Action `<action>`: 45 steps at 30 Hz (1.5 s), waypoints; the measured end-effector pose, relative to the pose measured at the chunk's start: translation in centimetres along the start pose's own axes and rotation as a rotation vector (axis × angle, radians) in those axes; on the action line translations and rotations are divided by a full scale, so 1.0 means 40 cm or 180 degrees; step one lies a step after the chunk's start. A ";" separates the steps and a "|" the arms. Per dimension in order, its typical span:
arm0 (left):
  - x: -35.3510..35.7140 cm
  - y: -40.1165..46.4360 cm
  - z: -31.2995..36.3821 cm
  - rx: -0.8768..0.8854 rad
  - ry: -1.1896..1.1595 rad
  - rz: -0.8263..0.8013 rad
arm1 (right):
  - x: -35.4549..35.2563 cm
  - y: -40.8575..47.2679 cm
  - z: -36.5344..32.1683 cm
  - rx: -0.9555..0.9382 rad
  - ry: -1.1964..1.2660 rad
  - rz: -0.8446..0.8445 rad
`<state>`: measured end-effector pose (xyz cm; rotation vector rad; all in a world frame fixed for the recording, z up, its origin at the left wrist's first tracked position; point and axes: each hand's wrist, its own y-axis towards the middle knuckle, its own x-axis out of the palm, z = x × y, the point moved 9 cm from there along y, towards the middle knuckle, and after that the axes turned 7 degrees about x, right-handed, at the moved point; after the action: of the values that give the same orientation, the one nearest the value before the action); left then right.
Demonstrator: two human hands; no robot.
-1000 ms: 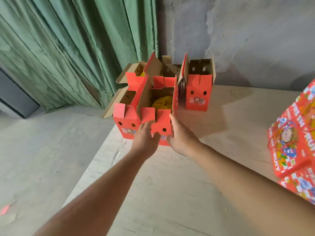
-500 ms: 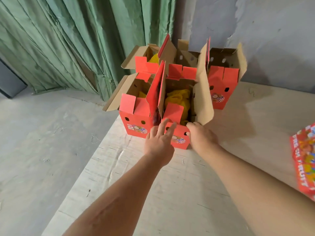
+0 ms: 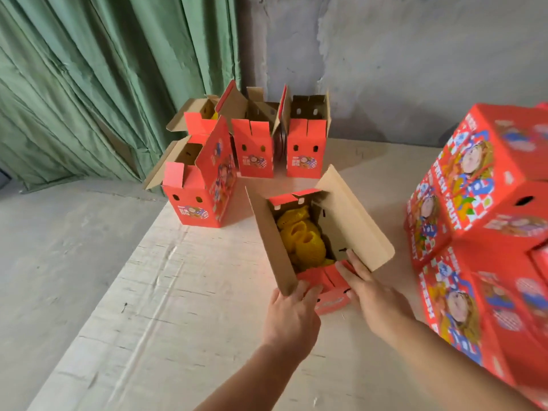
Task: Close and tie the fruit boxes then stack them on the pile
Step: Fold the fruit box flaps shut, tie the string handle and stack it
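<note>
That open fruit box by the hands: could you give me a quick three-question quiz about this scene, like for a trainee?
1. True or false: the flaps of the near box are folded shut.
2. What colour is the netting around the fruit inside?
3. Where is the pile of closed boxes? A) on the person's left B) on the person's right C) behind the curtain

Key: 1 false; 2 yellow; 3 B. The left hand and right hand hold its near end.

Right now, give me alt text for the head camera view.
Two hands, left hand and right hand, hold the near end of an open red fruit box showing yellow net-wrapped fruit. Four more open boxes stand behind; a pile of closed boxes sits right.
</note>
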<state>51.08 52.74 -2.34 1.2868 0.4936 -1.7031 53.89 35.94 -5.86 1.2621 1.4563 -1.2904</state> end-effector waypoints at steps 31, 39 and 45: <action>0.052 -0.049 0.173 -0.0627 -0.1574 -0.0015 | 0.091 -0.544 0.316 0.0070 0.2363 -0.0022; 0.026 -0.206 0.115 -0.0920 -0.0984 -0.0134 | 0.062 -0.534 0.418 0.0488 0.3480 0.0287; 0.022 -0.353 0.142 -0.1351 -0.0687 -0.0140 | 0.036 -0.526 0.413 0.0336 0.3329 0.0273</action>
<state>36.10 55.14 -3.84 0.7844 0.7125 -1.6381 32.14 20.25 -5.92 2.2156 1.9770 -0.6213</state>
